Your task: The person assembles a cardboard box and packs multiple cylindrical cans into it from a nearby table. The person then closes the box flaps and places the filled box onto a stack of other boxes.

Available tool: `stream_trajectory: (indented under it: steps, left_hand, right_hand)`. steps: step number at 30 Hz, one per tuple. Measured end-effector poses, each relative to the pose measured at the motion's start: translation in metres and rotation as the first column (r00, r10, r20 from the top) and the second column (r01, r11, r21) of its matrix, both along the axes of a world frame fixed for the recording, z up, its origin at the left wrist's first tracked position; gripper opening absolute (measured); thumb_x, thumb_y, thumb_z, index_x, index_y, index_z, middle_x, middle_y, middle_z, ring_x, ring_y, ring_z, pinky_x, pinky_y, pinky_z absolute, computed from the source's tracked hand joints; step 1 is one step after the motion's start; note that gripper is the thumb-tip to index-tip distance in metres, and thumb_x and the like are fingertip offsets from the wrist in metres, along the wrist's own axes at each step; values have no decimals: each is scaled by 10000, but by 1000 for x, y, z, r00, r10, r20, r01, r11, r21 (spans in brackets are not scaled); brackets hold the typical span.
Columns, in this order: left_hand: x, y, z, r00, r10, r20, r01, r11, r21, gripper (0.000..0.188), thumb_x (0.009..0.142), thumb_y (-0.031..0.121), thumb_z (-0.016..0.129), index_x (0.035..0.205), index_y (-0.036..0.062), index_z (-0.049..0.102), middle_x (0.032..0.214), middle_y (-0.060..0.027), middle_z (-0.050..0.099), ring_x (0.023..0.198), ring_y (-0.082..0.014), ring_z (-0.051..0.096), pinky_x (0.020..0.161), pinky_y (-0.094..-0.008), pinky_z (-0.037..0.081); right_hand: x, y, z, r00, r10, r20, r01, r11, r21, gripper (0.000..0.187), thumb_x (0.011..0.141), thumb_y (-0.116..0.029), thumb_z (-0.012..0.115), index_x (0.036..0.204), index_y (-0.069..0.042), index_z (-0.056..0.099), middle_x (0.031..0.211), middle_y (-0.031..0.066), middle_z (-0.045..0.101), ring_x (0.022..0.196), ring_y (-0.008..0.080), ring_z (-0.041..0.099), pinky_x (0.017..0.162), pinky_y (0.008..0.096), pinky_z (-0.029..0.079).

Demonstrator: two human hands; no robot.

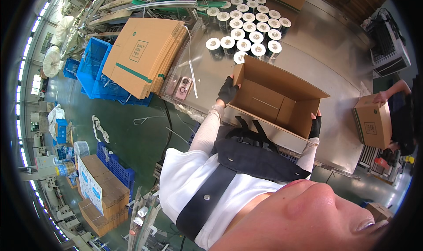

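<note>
An open-topped brown cardboard box [284, 81] is on the metal worktable [317, 52] in front of me, its inside facing me and showing bare cardboard. My left hand [228, 90], in a black fingerless glove, grips the box's left end. At the right end, my right hand [316, 124] wears a similar glove and clasps the box wall; its fingertips show at the edge. Just beyond the box stand several cylindrical rolls or cans [256, 37] with round white tops and dark sides, some close to its far left corner.
Flat folded cartons [143, 52] lean over blue plastic crates [94, 68] at the left. A pink device [183, 88] lies near the table's left edge. Another person's hand [381, 97] holds a closed carton [372, 121] at the right. More cartons [105, 189] are stacked on the floor.
</note>
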State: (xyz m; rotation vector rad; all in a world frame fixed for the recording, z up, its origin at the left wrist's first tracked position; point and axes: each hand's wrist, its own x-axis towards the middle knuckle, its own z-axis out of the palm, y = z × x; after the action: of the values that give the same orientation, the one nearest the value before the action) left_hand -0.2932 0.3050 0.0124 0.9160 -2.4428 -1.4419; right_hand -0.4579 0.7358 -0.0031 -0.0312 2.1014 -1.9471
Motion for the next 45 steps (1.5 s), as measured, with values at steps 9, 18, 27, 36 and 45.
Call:
stream_trajectory:
  steps: [9,18,27,36,45]
  left_hand:
    - [1,0,1,1000,8,19,-8,1000,4,660,829,300,579,1374,48,305,1334,-204,435,1202,-371,446,969,-389,374]
    - [1,3,7,1000,10,4,-10,1000,24,656,826,297,581,1374,61,307,1314,-208,454,1178,-374,469,954,-391,385]
    - [-2,2,6,1000,-7,13,7,1000,2,659,828,303,575,1377,57,305,1320,-203,448,1187,-374,458,958,-397,383]
    - [-1,1,2,1000,0,2,0,1000,17,646,828,297,577,1369,59,314,1316,-194,452,1182,-373,461,955,-398,387]
    - [0,0,-1,1000,-9,-13,9,1000,-10,650,827,301,575,1369,57,311,1330,-191,435,1180,-375,461,956,-398,386]
  right_hand:
    - [2,-2,3,1000,-14,11,14,1000,-9,615,851,-211,580,1372,-5,329,1398,128,375,1309,217,312,1072,314,238]
    - [2,-1,4,1000,-25,-12,26,1000,2,584,852,-185,575,1356,2,347,1350,122,427,1231,200,401,1035,296,290]
    - [1,0,5,1000,-19,-12,19,999,-33,567,855,-180,574,1348,-2,359,1319,108,455,1199,182,424,1022,290,301]
    - [1,-3,7,1000,-5,-12,5,999,-38,579,853,-184,576,1354,-2,349,1331,111,440,1208,188,416,1028,291,296]
    - [1,0,2,1000,-23,4,23,999,-25,565,853,-180,578,1348,-13,361,1315,100,452,1184,178,432,1006,285,318]
